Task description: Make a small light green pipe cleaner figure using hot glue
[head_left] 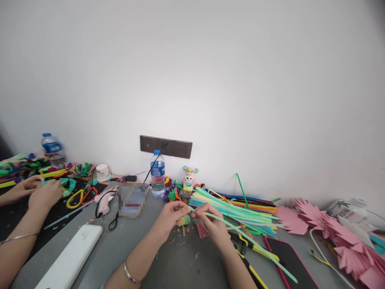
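My left hand and my right hand meet above the grey table. Between the fingertips of both is pinched one end of a light green pipe cleaner. Its long free part runs under my right palm and out to the lower right. A small yellow-green fuzzy piece shows just below my left fingers; whether they touch it I cannot tell. Some pink strands lie beneath my right fingers. Behind my hands stands a little figure with big eyes, beside a bundle of pastel pipe cleaners.
Yellow-and-black pliers and a red-edged phone lie right, near pink folded paper. A water bottle stands by the wall. Leftward are a white power bank, a pink glue gun, scissors and another person's hands.
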Demonstrator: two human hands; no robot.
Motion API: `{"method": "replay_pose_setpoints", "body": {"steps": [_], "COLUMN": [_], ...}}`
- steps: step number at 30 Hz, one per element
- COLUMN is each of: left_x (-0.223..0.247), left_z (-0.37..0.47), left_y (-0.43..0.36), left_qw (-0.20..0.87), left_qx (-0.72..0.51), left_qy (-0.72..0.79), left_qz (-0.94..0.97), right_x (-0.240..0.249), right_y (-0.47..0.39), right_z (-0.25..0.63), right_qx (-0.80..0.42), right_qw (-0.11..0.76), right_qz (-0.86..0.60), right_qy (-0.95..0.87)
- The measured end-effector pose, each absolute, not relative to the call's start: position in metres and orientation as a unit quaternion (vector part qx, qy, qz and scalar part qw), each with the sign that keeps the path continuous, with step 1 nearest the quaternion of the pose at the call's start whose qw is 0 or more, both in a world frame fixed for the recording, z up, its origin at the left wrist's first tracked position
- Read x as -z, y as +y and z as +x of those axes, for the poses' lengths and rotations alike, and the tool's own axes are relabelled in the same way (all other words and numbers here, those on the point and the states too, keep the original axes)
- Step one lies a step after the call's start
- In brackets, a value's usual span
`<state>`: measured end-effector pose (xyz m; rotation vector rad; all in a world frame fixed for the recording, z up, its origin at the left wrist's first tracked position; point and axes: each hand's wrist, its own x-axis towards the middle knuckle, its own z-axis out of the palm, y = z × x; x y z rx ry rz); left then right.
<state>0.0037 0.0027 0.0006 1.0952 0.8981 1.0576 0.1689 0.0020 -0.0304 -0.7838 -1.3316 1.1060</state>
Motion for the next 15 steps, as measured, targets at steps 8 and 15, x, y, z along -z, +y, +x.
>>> {"method": "replay_pose_setpoints", "body": {"steps": [8, 15], "left_x": [0.004, -0.006], "left_z": [0.011, 0.005], "left_y": [0.003, -0.001], "left_qw": [0.599, 0.685], "left_qx": [-0.533, -0.404], "left_qy": [0.402, 0.369], "left_qz": [0.442, 0.482], "right_x": [0.037, 0.029], "right_y": [0.004, 0.004], "right_z": [0.170, 0.175], "right_qx": [-0.482, -0.490], "right_qw": [0.555, 0.601], "right_qz": [-0.355, -0.336], "right_qy": [-0.578, -0.534]}}
